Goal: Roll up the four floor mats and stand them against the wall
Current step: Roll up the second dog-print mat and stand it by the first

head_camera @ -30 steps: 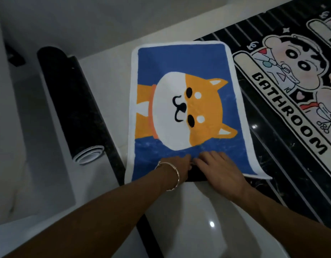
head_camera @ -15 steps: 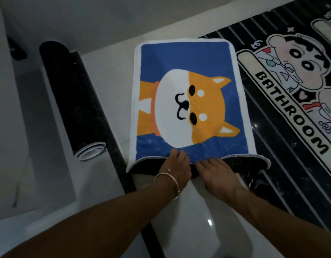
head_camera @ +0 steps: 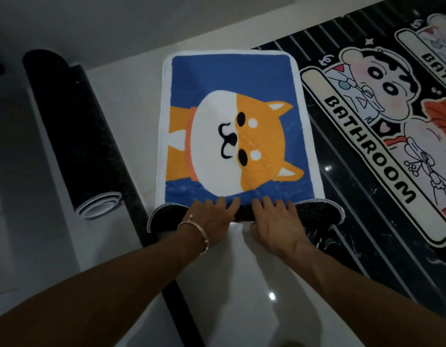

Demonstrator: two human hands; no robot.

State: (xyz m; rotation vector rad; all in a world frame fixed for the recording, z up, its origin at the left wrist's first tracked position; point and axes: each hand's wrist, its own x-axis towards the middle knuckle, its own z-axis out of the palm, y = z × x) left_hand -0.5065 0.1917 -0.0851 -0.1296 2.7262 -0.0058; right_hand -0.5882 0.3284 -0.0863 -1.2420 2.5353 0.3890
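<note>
Centrally, the dog mat (head_camera: 229, 116), blue with a white border and an orange-and-white dog, lies flat on the pale floor (head_camera: 242, 284), its long axis running from near to far; the dog's head is turned sideways, ears toward the right. The mat's near edge is folded over, so that the dark speckled backing (head_camera: 314, 211) shows as a low first turn of a roll across the mat's width.

Left hand (head_camera: 209, 221), wearing a bracelet (head_camera: 199, 231), and right hand (head_camera: 277, 221) rest side by side on the middle of this turn. The fingers (head_camera: 220, 204) are spread and slightly curled over the fold, pressing down on it rather than pinching it; neither hand is closed into a fist.

Step in hand, as judged: the start of rolling a second mat. A rolled black mat (head_camera: 69, 126) lies on its side at left, not yet stood up, its spiral end facing near. The bathroom mat (head_camera: 367, 146), black with cartoon figures, lies flat at right, just beside the dog mat; a further mat (head_camera: 440, 46) shows at the far right corner.

Next move, as judged: push the turn away toward the far edge with even pressure from both hands. The roll's outer ends look looser than its middle, so the hands may need to spread wider to keep the roll tight and straight.
</note>
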